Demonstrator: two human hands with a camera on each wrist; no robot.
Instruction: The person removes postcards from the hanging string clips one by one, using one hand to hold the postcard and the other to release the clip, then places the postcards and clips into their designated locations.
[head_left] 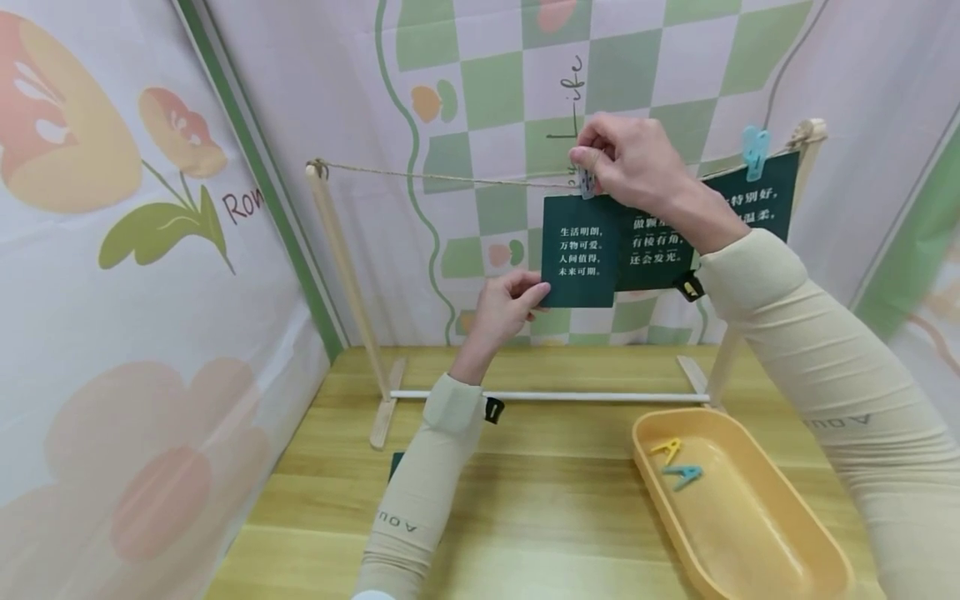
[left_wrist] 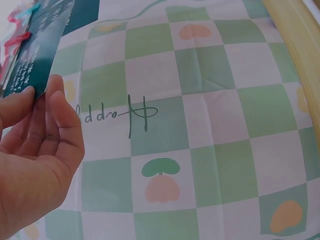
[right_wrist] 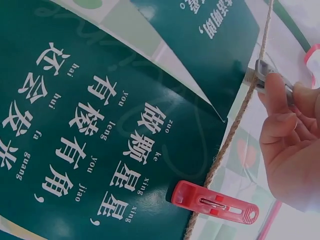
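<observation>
My left hand [head_left: 504, 307] pinches the lower left corner of a dark green card [head_left: 579, 292] with white Chinese characters. At the card's top edge, my right hand [head_left: 633, 162] pinches a grey clothespin [head_left: 587, 185] between thumb and fingers. In the right wrist view the clothespin [right_wrist: 261, 75] sits across the twine [right_wrist: 244, 107]. Beside this card hangs a second green card [head_left: 648, 271], partly behind my right arm. A red clothespin [right_wrist: 215, 202] clips it to the twine. Further right, a light blue clothespin [head_left: 756, 154] holds another green card [head_left: 783, 196].
The twine runs between two wooden posts [head_left: 341, 258], joined low down by a white rod [head_left: 555, 397]. A yellow tray [head_left: 757, 517] on the wooden table [head_left: 525, 517] holds a yellow clothespin [head_left: 667, 450] and a blue clothespin [head_left: 682, 476]. A dark green corner [head_left: 395, 462] shows beside my left sleeve.
</observation>
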